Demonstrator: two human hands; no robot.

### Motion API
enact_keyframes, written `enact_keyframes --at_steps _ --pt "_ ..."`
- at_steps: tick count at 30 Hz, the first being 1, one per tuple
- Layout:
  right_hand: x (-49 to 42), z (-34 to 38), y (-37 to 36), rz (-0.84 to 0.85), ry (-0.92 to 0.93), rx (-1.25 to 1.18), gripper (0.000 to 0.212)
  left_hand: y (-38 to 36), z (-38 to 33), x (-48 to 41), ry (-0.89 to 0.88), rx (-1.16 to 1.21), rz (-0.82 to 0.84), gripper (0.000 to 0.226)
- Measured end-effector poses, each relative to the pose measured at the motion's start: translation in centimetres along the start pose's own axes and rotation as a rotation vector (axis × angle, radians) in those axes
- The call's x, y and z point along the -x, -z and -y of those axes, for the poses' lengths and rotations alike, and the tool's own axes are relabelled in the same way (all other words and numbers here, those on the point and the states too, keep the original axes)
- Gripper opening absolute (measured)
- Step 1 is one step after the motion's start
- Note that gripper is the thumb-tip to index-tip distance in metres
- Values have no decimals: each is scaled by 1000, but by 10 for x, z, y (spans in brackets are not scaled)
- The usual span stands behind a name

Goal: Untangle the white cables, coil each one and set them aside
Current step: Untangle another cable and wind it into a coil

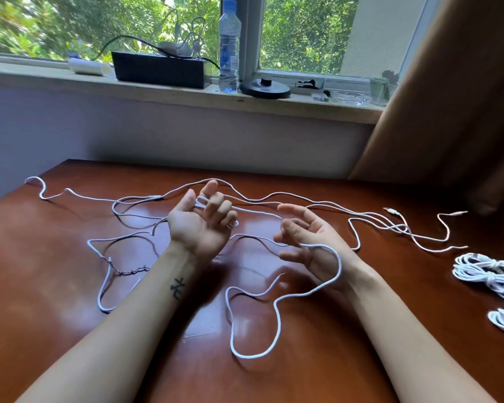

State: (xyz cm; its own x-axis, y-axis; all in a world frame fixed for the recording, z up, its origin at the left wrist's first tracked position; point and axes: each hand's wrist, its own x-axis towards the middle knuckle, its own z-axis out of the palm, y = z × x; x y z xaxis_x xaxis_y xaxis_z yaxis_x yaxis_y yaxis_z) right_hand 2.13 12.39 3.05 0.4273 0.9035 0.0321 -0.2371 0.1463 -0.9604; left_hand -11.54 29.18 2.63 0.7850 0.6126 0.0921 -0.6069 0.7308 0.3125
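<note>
Far left on the tabletop point(41, 257): loose end of the white cable point(340, 264), snaking rightward in slack loops, crossing over itself in several places. Just left of the forearm, a frayed reddish patch point(120, 271) in one loop.

Left of centre: left hand point(201, 225), palm up, raised above the wood, fingers point(216, 205) curled around a few turns of cable wound about them. Cable running from there to the right hand point(306, 239), palm turned inward, its fingers spread and loose, gripping nothing, one strand draped across the lower ones. Below both hands, a big wandering loop lying between the forearms.

Further right: more strands sprawled across the wood, ending in two small plugs point(392, 210). At the right edge, coiled cables point(483, 271) in a pile, well apart from the loose run.

Behind, on the windowsill point(70, 80): black box point(160, 68), water bottle point(229, 48), round black base point(264, 88). Far right, brown curtain point(448, 97).
</note>
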Motion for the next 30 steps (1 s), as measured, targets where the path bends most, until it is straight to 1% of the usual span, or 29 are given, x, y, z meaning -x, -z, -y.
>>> enact_keyframes --at_steps 3,7,11,12,13,15,16,17,20,21,22,24,27,30 --pt "0 2 0 -37 -72 -64 35 -1 -3 -3 -10 -39 -13 49" --pt "1 6 2 -7 -147 -301 36 -2 -3 -8 -27 -105 -55 47" --pt "0 5 1 31 -133 -336 32 -11 2 -6 -86 -166 -148 38" --pt "-1 5 1 35 -115 -327 29 -17 4 -4 -89 -197 -162 37" --pt "-2 4 0 39 -107 -316 27 -20 5 -2 -93 -227 -169 45" --pt "-3 2 1 52 -125 -261 28 -26 9 2 -110 -262 -168 72" --pt "-3 0 2 67 -147 -217 29 -28 10 5 -109 -268 -173 77" --pt "-3 -1 2 85 -174 -172 29 -29 11 5 -102 -272 -181 75" --pt "-2 -6 3 135 -237 -72 27 -18 9 -4 -94 -264 -227 47" --pt "-2 -7 3 152 -245 -47 27 -14 8 -7 -104 -285 -232 49" --pt "-2 -7 3 172 -251 -24 27 -11 9 -10 -109 -331 -229 56" --pt "0 -7 3 223 -266 43 31 -8 12 -12 -131 -453 -204 65" --pt "7 -6 1 294 -250 186 39 -5 19 -13 -256 -659 -125 54" --pt "9 -4 1 350 -191 249 52 -2 24 -9 -375 -996 -2 54"
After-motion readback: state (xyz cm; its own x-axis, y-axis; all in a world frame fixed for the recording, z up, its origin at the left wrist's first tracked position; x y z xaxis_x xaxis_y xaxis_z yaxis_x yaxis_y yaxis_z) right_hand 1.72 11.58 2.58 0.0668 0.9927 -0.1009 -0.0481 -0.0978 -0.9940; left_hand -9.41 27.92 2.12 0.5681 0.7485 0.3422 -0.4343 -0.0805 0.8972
